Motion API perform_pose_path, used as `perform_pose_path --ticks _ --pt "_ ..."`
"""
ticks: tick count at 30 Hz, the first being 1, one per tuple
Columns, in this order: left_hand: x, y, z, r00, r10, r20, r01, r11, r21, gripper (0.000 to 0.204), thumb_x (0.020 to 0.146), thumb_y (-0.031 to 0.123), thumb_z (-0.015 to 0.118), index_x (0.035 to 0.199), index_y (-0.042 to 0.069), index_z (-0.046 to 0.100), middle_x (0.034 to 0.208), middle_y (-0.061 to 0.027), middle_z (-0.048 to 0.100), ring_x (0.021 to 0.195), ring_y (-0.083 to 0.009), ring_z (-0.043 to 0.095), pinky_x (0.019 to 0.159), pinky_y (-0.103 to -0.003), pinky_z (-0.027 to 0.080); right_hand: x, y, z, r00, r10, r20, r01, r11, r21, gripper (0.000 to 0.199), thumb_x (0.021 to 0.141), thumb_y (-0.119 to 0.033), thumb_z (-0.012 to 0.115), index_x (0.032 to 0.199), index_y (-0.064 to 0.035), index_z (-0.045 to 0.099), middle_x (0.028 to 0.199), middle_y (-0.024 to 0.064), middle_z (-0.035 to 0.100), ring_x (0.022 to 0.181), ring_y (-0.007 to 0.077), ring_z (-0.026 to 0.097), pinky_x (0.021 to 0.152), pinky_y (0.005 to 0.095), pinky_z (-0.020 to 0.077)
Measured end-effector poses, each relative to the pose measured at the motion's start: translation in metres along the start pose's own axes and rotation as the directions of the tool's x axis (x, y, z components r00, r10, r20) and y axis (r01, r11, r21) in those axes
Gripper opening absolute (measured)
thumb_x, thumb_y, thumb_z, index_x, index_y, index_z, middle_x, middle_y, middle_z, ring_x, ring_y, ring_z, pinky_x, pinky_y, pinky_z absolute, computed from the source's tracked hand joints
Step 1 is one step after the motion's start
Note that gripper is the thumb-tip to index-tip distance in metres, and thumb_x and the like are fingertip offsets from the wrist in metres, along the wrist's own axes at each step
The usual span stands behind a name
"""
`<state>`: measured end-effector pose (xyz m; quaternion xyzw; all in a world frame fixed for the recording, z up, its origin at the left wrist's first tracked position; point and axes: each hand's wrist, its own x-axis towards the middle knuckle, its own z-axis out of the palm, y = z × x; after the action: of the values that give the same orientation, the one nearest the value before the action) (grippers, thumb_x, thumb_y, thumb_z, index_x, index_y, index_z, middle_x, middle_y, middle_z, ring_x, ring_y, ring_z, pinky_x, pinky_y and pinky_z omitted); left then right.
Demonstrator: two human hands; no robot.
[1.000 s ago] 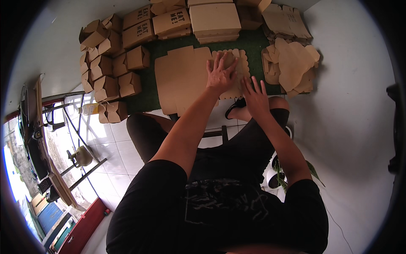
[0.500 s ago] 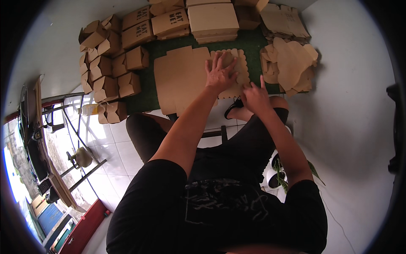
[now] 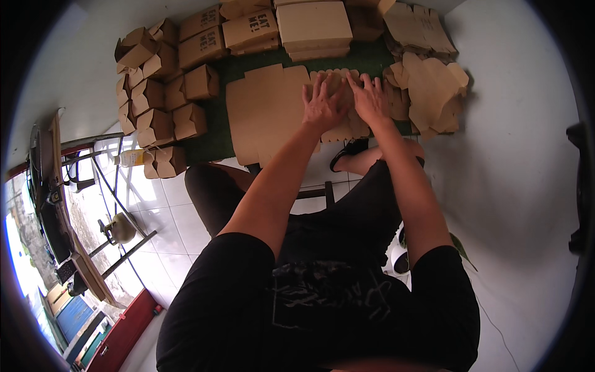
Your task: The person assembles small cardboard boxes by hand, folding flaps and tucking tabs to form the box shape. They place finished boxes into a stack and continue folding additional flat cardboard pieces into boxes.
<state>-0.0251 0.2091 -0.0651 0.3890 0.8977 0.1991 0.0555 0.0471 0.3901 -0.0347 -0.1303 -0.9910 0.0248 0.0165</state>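
A flat brown cardboard box blank (image 3: 263, 115) lies on the green table surface in front of me. Its scalloped-edge part (image 3: 343, 130) is at the right, beneath my hands. My left hand (image 3: 323, 108) rests flat on this part with its fingers spread. Close beside it, my right hand (image 3: 370, 102) reaches over the scalloped right edge, fingers stretched out and apart. Neither hand grasps anything. The hands cover much of the scalloped part.
Folded small boxes (image 3: 149, 96) stand in rows at the left. Larger closed boxes (image 3: 313, 28) are stacked along the back. Flat cardboard pieces (image 3: 434, 93) lie piled at the right, with a stack of blanks (image 3: 418, 31) behind them. A bottle (image 3: 130, 158) is near the left boxes.
My right hand has moved up from the lower right corner of the scalloped part to its right edge, and its fingers have straightened. My left hand stays nearly in place.
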Motion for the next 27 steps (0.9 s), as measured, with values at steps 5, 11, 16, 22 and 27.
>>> perform_pose_path --ticks 5,11,16,22,27 --pt "0.001 -0.001 -0.002 1.0 0.012 -0.006 -0.012 1.0 0.026 0.084 0.105 0.064 0.068 0.18 0.038 0.039 0.187 -0.0111 0.027 0.177 -0.0368 0.015 0.131 -0.082 0.013 0.004 0.019 -0.007 0.998 -0.064 0.01 0.062 0.989 0.135 0.065 0.111 -0.025 0.07 0.171 -0.0447 0.054 0.147 0.0084 0.057 0.125 0.038 0.055 0.118 0.054 0.0479" --pt "0.002 0.0 -0.002 1.0 0.002 0.019 -0.003 1.0 0.022 0.083 0.106 0.066 0.066 0.18 0.038 0.039 0.187 -0.0107 0.026 0.177 -0.0364 0.014 0.132 -0.082 0.012 0.01 0.028 -0.021 0.987 -0.067 0.149 0.062 0.997 0.036 0.065 0.107 -0.04 0.077 0.167 -0.0525 0.055 0.152 0.0044 0.056 0.136 0.0352 0.054 0.117 0.0499 0.056" --pt "0.001 0.001 -0.004 0.999 -0.016 0.048 0.016 1.0 0.015 0.082 0.107 0.065 0.066 0.18 0.038 0.039 0.187 -0.0109 0.026 0.177 -0.0366 0.014 0.132 -0.082 0.012 0.009 0.032 -0.039 0.966 -0.075 0.247 0.052 0.994 0.098 0.074 0.099 -0.041 0.086 0.166 -0.0543 0.057 0.148 0.0066 0.053 0.134 0.0395 0.052 0.12 0.0494 0.053" --pt "0.001 0.0 -0.003 0.999 -0.01 0.039 0.01 1.0 0.005 0.084 0.106 0.065 0.067 0.18 0.038 0.038 0.187 -0.0113 0.026 0.177 -0.0371 0.014 0.132 -0.082 0.011 -0.006 0.037 -0.042 0.959 -0.115 0.259 0.104 0.993 0.054 0.082 0.094 -0.041 0.089 0.165 -0.0611 0.053 0.158 0.0042 0.052 0.144 0.0371 0.051 0.115 0.0524 0.0599" --pt "0.001 -0.001 -0.001 1.0 0.002 0.013 -0.002 1.0 0.011 0.084 0.105 0.065 0.068 0.18 0.038 0.039 0.187 -0.0112 0.025 0.177 -0.037 0.013 0.132 -0.082 0.012 -0.022 0.037 -0.043 0.959 -0.146 0.243 0.153 0.988 -0.012 0.087 0.09 -0.042 0.091 0.166 -0.0604 0.052 0.162 0.0049 0.052 0.148 0.0383 0.048 0.115 0.0517 0.0592"
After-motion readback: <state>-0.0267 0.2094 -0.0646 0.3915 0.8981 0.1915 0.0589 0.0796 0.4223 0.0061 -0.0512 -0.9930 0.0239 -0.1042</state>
